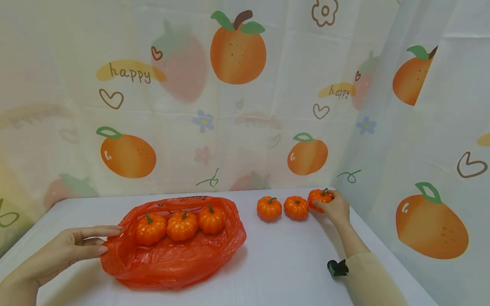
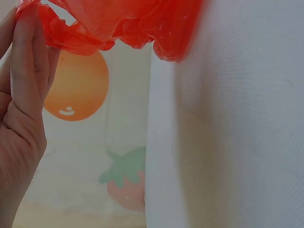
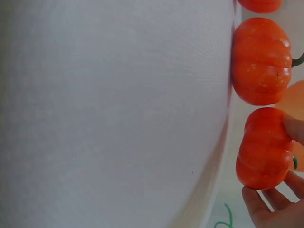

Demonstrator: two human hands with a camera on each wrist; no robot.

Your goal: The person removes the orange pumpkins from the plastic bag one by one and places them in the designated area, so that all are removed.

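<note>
An open red plastic bag (image 1: 172,267) lies on the left of the table with three small orange pumpkins inside, one of them the middle pumpkin (image 1: 182,226). At the bag's left rim my left hand (image 1: 63,250) pinches the plastic between thumb and fingers; the left wrist view shows the fingers (image 2: 28,61) against the red film. Far right, my right hand (image 1: 336,209) grips a small orange pumpkin (image 3: 265,149) with a green stem, thumb on one side and fingers on the other. Whether that pumpkin touches the table, I cannot tell.
Left of the held pumpkin stand two more, a nearer pumpkin (image 1: 296,208) and a farther pumpkin (image 1: 269,209). A small dark object (image 1: 337,268) is beside the right sleeve. Behind the white table (image 1: 283,263) hangs a fruit-print curtain (image 1: 237,127), which also runs along the right side.
</note>
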